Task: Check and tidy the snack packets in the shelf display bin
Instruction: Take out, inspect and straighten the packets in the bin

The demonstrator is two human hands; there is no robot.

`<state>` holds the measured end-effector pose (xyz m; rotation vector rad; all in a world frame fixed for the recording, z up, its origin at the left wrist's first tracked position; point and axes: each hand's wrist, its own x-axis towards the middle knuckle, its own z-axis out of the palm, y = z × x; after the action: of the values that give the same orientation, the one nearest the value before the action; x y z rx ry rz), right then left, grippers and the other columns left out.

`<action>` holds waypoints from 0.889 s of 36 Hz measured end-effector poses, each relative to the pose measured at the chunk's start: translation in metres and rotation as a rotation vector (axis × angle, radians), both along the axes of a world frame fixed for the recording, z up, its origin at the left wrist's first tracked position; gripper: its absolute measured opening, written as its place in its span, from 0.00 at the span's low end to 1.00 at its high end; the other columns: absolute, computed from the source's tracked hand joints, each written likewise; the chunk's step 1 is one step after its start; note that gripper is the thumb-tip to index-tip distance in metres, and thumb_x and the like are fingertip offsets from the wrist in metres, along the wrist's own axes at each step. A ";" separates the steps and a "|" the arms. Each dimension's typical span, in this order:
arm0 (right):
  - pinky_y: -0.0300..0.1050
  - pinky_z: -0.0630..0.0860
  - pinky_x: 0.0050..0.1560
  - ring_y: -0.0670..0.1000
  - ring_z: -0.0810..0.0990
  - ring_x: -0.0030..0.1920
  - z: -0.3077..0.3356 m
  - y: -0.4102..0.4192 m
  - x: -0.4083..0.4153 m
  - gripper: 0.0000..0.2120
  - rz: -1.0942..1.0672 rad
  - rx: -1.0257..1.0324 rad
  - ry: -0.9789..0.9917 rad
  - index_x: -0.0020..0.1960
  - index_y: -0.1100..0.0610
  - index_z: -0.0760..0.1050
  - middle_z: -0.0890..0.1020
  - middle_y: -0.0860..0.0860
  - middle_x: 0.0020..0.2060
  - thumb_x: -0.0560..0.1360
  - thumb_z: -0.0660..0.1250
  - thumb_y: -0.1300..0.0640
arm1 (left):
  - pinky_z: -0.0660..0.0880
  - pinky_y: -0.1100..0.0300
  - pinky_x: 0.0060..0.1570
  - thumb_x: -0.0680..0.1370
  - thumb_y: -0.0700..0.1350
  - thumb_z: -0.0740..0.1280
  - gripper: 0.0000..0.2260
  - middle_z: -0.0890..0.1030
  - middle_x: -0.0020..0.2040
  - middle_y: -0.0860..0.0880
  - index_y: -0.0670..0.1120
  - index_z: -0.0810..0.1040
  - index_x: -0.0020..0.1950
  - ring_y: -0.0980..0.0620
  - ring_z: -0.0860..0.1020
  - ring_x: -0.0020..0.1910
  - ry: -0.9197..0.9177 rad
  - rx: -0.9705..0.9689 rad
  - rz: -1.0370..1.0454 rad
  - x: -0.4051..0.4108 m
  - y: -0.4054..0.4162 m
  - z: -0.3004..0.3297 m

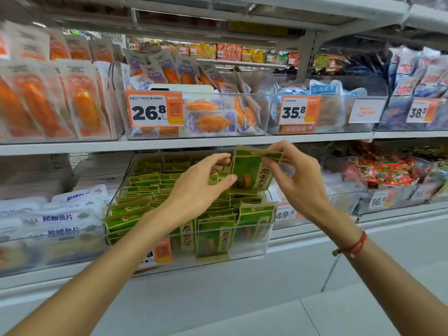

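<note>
The clear display bin (264,241) on the lower shelf (315,232) stood just below both hands, full of green snack packets (135,215), too many and too overlapped to count exactly. One green packet (252,170) was held above them: the right hand (294,177) pinched its top edge in its fingers, and the left hand (201,183) touched its lower side with thumb and fingertips. It looked light, thin and bendable, probably a little slippery, so the sealed edges seemed best to hold.

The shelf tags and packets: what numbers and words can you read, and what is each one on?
"26.8": orange price tag on the bin of orange snacks.
"35.8": price tag on the next bin.
"38.5": tag at far right, last digit partly cut.
"49.8": tag beside the green packets' bin.
"16.": tag, rest hidden.
Held green packet: Chinese characters, blurred.
Back-shelf tags: too small.
</note>
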<state>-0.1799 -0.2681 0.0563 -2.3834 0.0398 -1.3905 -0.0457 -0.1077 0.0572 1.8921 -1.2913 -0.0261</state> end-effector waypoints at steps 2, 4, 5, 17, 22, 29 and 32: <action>0.53 0.79 0.45 0.47 0.81 0.44 0.006 0.016 -0.005 0.02 0.023 -0.006 -0.057 0.50 0.57 0.75 0.80 0.43 0.42 0.78 0.66 0.59 | 0.69 0.61 0.61 0.78 0.56 0.66 0.23 0.73 0.62 0.63 0.58 0.67 0.72 0.64 0.71 0.60 0.050 -0.028 -0.043 -0.009 0.004 0.001; 0.49 0.80 0.47 0.45 0.81 0.46 0.011 0.033 -0.009 0.05 0.071 0.023 -0.124 0.52 0.54 0.73 0.79 0.41 0.44 0.77 0.66 0.61 | 0.67 0.71 0.55 0.78 0.56 0.66 0.21 0.75 0.59 0.67 0.60 0.68 0.70 0.72 0.71 0.56 0.082 -0.088 -0.086 -0.018 0.009 0.001; 0.46 0.81 0.49 0.44 0.81 0.48 0.012 0.040 -0.010 0.07 0.103 0.055 -0.161 0.53 0.54 0.72 0.79 0.40 0.46 0.77 0.66 0.62 | 0.67 0.76 0.50 0.78 0.55 0.67 0.18 0.76 0.56 0.68 0.62 0.68 0.67 0.76 0.71 0.53 0.107 -0.124 -0.102 -0.022 0.012 0.001; 0.55 0.80 0.53 0.51 0.83 0.52 -0.053 0.091 0.004 0.07 0.306 0.628 -0.058 0.56 0.56 0.75 0.84 0.50 0.49 0.79 0.65 0.55 | 0.78 0.67 0.46 0.71 0.52 0.69 0.14 0.84 0.50 0.60 0.55 0.77 0.56 0.61 0.82 0.51 0.498 -0.486 -0.064 -0.043 0.050 -0.062; 0.44 0.80 0.52 0.46 0.83 0.51 -0.101 0.111 0.007 0.08 0.302 0.664 0.046 0.56 0.56 0.78 0.85 0.47 0.49 0.78 0.67 0.58 | 0.77 0.69 0.45 0.71 0.50 0.69 0.13 0.85 0.48 0.60 0.53 0.79 0.56 0.59 0.82 0.51 0.607 -0.494 0.058 -0.047 0.068 -0.121; 0.36 0.78 0.42 0.44 0.84 0.43 -0.114 0.117 0.008 0.08 0.191 0.643 0.101 0.51 0.57 0.81 0.85 0.46 0.43 0.73 0.73 0.56 | 0.75 0.73 0.42 0.68 0.57 0.71 0.21 0.80 0.53 0.66 0.64 0.73 0.60 0.70 0.77 0.53 0.433 -0.409 0.236 -0.044 0.088 -0.136; 0.34 0.78 0.40 0.42 0.84 0.42 -0.116 0.120 0.006 0.08 0.191 0.622 0.157 0.50 0.55 0.82 0.86 0.45 0.42 0.72 0.73 0.54 | 0.75 0.74 0.42 0.71 0.56 0.70 0.21 0.79 0.56 0.64 0.62 0.74 0.64 0.69 0.77 0.55 0.408 -0.350 0.216 -0.043 0.094 -0.143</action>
<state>-0.1739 -0.1476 -0.0599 -1.9061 0.2420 -0.9249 -0.0888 -0.0133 -0.0859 1.6085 -0.7577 -0.0663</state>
